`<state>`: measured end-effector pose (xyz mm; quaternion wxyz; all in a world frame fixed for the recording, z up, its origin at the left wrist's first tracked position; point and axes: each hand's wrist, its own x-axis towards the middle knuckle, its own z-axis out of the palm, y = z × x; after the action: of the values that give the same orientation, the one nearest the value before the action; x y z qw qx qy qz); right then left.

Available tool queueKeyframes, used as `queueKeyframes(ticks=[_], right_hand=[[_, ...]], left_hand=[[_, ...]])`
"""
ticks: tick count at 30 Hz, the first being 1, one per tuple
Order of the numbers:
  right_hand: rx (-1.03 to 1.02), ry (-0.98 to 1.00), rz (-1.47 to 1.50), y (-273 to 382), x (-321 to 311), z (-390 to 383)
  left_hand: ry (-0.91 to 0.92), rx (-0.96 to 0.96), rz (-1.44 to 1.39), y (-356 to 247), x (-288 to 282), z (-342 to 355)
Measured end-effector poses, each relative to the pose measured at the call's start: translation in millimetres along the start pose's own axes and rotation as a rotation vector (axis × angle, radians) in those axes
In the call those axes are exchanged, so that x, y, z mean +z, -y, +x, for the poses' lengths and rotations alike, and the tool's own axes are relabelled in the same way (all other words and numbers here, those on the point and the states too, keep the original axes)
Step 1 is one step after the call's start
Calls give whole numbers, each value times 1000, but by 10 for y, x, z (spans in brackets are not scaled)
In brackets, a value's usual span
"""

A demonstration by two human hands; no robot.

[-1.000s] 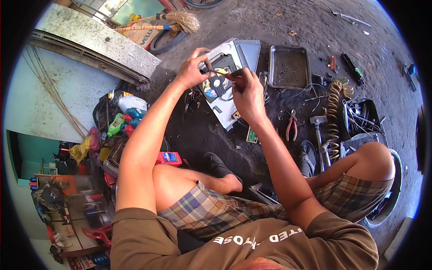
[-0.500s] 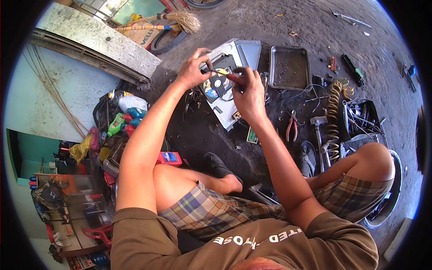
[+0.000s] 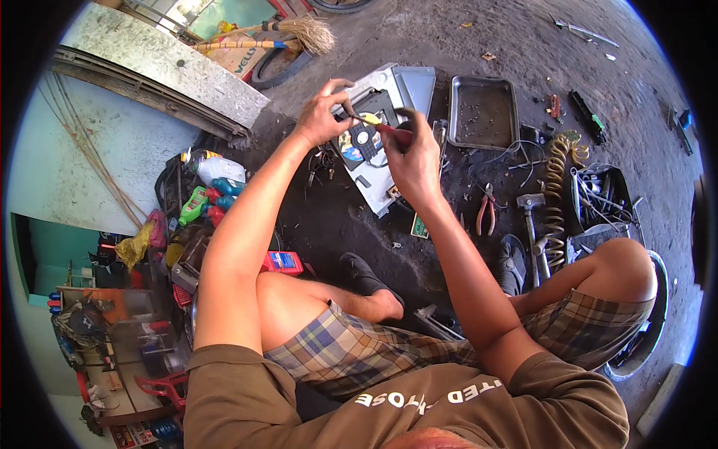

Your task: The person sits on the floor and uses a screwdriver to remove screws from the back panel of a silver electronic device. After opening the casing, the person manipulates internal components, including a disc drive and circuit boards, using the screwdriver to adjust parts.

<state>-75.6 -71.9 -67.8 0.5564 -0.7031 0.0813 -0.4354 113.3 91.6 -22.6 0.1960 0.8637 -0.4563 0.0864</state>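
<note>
While sitting on the floor, both hands are working over an opened grey device [image 3: 374, 142].
Right hand [image 3: 413, 161] is gripping a red-handled screwdriver [image 3: 385, 131]; left hand [image 3: 323, 116] is pinching a small part, tight grip, above the device.

A red-handled screwdriver [image 3: 385, 130] points left at a small yellow part [image 3: 372, 118], above a grey open device [image 3: 374, 161] on the floor.
</note>
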Motion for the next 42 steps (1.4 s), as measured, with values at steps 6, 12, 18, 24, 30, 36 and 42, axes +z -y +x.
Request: queueKeyframes(ticks=[6, 12, 18, 24, 30, 36, 42], right_hand=[[159, 187, -132, -83, -21, -78], [610, 289, 98, 126, -162, 88], [307, 146, 30, -97, -54, 11], [37, 79, 94, -100, -30, -6], [173, 174, -10, -113, -82, 28], [506, 288, 58, 77, -157, 55], [391, 212, 80, -15, -90, 28]], left_hand=[[-4, 12, 2, 28, -7, -16], [-12, 8, -7, 48, 17, -56], [-30, 41, 20, 58, 6, -41], [-8, 39, 1, 35, -5, -12], [-38, 72, 34, 87, 11, -7], [-50, 85, 55, 82, 9, -44], [-77, 127, 85, 73, 24, -48]])
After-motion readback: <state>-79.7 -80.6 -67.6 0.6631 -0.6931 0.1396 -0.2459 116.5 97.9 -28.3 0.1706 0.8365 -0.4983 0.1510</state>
